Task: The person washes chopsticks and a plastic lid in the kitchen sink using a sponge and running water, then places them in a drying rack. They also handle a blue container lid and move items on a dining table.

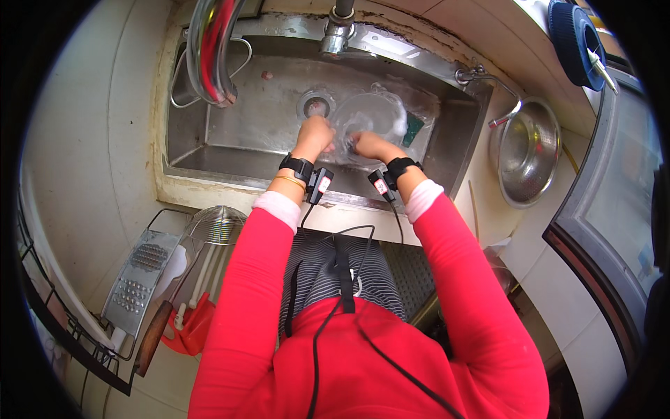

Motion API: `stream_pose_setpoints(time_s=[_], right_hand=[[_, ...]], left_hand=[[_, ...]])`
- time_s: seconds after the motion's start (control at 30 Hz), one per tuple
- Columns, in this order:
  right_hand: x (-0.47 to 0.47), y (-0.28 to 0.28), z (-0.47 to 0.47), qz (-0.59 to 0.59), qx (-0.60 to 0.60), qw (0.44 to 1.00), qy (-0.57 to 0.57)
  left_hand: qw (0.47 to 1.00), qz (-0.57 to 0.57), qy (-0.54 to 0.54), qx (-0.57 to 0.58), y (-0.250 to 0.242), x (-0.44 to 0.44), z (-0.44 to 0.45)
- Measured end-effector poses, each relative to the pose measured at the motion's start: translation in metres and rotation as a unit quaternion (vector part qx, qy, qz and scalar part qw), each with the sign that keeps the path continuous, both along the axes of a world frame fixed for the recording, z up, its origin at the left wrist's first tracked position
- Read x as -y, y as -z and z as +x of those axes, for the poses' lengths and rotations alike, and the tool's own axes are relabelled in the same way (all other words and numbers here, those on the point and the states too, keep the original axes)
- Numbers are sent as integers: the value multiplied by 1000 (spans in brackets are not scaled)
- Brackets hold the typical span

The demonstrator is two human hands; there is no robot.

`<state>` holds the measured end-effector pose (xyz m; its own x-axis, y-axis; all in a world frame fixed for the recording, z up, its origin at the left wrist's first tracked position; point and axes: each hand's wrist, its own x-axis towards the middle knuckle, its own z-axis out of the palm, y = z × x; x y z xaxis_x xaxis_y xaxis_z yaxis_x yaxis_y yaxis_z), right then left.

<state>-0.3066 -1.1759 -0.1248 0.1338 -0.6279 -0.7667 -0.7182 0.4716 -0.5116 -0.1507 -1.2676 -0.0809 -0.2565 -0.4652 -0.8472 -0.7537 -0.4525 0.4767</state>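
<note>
Both my hands are low in a stainless steel sink [251, 125]. My left hand [316, 136] is curled beside the left edge of a clear, wet bowl [377, 111], just in front of the drain [315, 105]. Over the bowl's near side is my right hand [372, 145], its fingers bent inward and wet. Whether either hand grips the bowl or something small is hidden by the fingers and blurred water. White suds [400, 121] cling to the bowl's right rim. A green scouring pad [414, 130] lies right of it on the sink floor.
A metal faucet [337, 37] rises behind the sink; a thinner tap [471, 75] stands at its right corner. Right of the sink leans a steel colander [527, 152]. At lower left hang a metal grater [142, 272] and a wire skimmer [220, 224]. Cables [315, 356] run from my wrists.
</note>
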Motion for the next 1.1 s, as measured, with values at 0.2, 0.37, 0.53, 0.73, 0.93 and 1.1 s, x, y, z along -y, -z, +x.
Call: stream_pose_setpoints(time_s=[0.2,0.37,0.53,0.73,0.93,1.1], right_hand=[[-39,-51,-4,-150,11,989,15],[-27,-65,31,-206,-21,976,71],[-34,-59,38,-264,-68,962,36],[-51,-81,-63,-332,-265,853,-304],[-30,-77,-82,-328,-237,850,-336],[-45,-64,-9,-145,-81,986,-31]], left_hand=[[999,28,-37,0,1,2,0],[1000,11,4,6,5,4,2],[1000,-11,0,4,5,1,1],[992,-95,75,31,-1,-4,-4],[997,-45,60,5,5,-3,2],[992,112,-33,-45,9,0,16]])
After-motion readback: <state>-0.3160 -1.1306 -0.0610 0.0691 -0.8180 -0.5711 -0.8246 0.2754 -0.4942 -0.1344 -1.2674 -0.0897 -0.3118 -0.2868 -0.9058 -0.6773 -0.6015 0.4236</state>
